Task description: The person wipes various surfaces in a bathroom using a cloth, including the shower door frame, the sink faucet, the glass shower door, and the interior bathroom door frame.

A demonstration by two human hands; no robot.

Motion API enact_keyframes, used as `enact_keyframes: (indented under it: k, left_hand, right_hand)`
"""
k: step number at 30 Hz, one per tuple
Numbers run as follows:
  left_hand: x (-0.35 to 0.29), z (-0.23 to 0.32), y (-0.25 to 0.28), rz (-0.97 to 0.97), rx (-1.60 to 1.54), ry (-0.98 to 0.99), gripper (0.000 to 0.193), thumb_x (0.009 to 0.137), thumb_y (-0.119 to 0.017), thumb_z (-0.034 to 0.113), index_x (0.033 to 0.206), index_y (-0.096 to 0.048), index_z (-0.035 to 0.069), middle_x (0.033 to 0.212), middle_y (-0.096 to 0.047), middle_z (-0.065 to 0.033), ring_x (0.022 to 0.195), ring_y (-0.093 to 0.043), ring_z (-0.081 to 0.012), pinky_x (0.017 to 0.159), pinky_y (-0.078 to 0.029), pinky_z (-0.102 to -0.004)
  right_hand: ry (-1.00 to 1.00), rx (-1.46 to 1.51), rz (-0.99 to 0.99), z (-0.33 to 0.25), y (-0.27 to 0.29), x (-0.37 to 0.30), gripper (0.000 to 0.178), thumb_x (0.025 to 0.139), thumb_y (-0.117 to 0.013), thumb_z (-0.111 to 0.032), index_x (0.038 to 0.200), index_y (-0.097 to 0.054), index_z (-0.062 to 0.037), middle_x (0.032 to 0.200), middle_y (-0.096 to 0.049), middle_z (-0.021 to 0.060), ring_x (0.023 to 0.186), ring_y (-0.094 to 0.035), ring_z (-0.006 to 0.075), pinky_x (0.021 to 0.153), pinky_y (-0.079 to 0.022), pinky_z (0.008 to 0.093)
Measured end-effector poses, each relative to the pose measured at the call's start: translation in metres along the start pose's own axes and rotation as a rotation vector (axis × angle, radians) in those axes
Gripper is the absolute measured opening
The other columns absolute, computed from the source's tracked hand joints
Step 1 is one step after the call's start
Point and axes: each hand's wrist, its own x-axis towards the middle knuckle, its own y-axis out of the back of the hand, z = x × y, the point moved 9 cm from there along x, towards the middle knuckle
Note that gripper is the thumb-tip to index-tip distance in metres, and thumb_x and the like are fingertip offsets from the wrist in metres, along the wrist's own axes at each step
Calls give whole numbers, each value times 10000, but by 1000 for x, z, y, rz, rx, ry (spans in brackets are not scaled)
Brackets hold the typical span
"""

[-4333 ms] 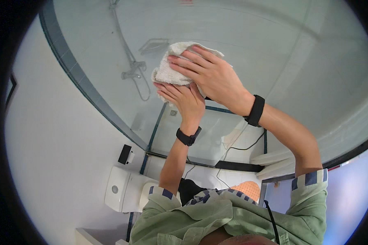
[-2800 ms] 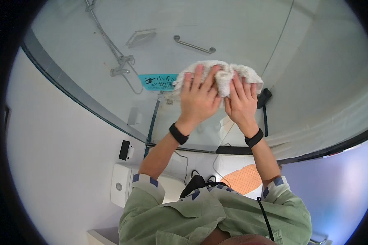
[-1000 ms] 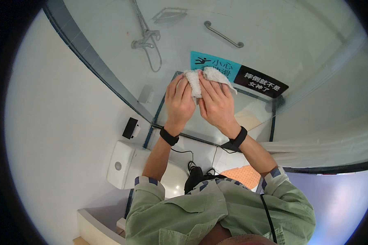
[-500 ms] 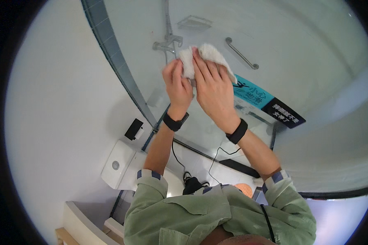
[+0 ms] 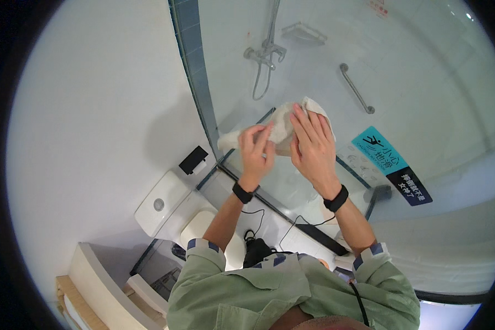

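White cloth (image 5: 283,129) is pressed flat against the glass shower wall (image 5: 423,82), just above centre. Left hand (image 5: 257,152) and right hand (image 5: 312,146) lie on it with fingers spread, not clamped. Shower tap (image 5: 265,53) is at 12 o'clock, toilet (image 5: 170,212) at 8 o'clock

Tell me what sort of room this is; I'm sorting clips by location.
A bathroom, most likely: a glass shower screen with a shower fitting and grab bar behind it, and a toilet beside it. Both hands press a cloth on the glass.
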Motion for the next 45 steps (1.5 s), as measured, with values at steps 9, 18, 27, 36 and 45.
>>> enact_keyframes:
  k: [9,18,27,36,45]
  left_hand:
    - [13,69,-99,67,-48,198,828,968,-471,480,1575,-69,86,1614,-6,-250,1460,40,-525,1117,-13,-686]
    - [182,164,-37,280,197,-328,820,885,-534,597,1513,-349,103,1576,-232,-223,1432,-105,-548,1118,-22,-686]
    - [295,29,32,413,-47,-176,702,955,-499,465,1505,-337,59,1560,-260,-224,1452,-201,-409,1165,-73,-581]
    - [62,-357,-10,441,-253,406,863,835,-475,-175,1573,-145,129,1458,-373,-173,1189,-479,-310,982,-405,-350]
    - [32,-329,-126,476,-1315,940,639,949,-584,331,1475,-342,62,1317,-518,-74,1107,-533,-228,962,-431,-344]
  right_hand:
    - [-124,231,55,19,39,-23,429,889,-567,-112,1299,-565,15,1445,-483,179,1325,-450,390,1122,-299,511]
    - [-28,291,273,14,136,-24,443,791,-653,-55,1231,-629,-16,1404,-505,216,1331,-450,415,1091,-348,539]
    - [-94,235,312,49,138,-45,288,738,-661,10,1022,-686,-33,1176,-635,141,1164,-581,375,928,-477,456]
    - [8,28,263,37,121,-44,286,687,-677,20,954,-704,-77,1110,-646,84,1134,-579,338,926,-472,472]
    - [0,-218,236,56,104,-56,268,677,-656,15,915,-708,-98,1105,-649,61,1133,-577,315,944,-438,461]
